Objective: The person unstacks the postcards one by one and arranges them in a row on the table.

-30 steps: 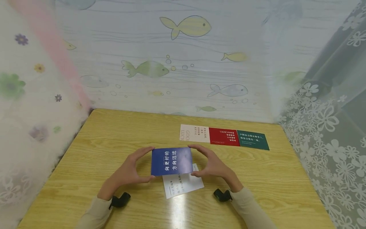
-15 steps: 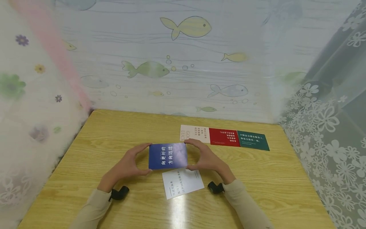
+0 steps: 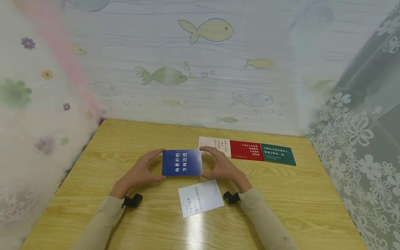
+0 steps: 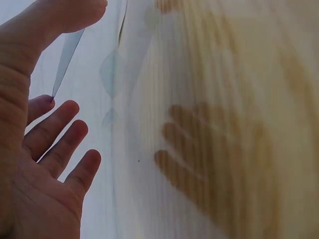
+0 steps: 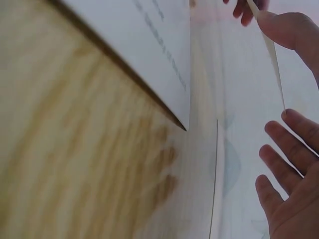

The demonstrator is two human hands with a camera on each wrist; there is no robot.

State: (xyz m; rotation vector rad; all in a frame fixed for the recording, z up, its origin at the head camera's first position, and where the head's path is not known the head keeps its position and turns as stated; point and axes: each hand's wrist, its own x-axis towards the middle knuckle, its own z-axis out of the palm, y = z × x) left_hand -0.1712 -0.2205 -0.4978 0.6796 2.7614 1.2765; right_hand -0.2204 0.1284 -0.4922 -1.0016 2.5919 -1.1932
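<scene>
Held above the table in the head view is a blue card (image 3: 182, 163) with white writing. My left hand (image 3: 142, 169) pinches its left side by the corners, between thumb and a finger. At the opposite side, my right hand (image 3: 222, 166) pinches the right corners in the same way. Both wrist views show the card nearly edge-on, as a thin sliver (image 4: 67, 57) between thumb and fingertip, the other fingers spread apart. A white card (image 3: 201, 199) with dark writing lies slanted on the table, nearer the body than the blue card.
A row of cards lies at the back right of the wooden table (image 3: 125, 135): a cream card (image 3: 225, 143) partly behind the right hand, a red card (image 3: 247, 150) and a green card (image 3: 278, 154). Patterned curtains (image 3: 156, 45) surround the table.
Both hands have carried the blue card away from the body and slightly left. The white card, partly covered before, now shows in full. The right hand now overlaps the cream card in view.
</scene>
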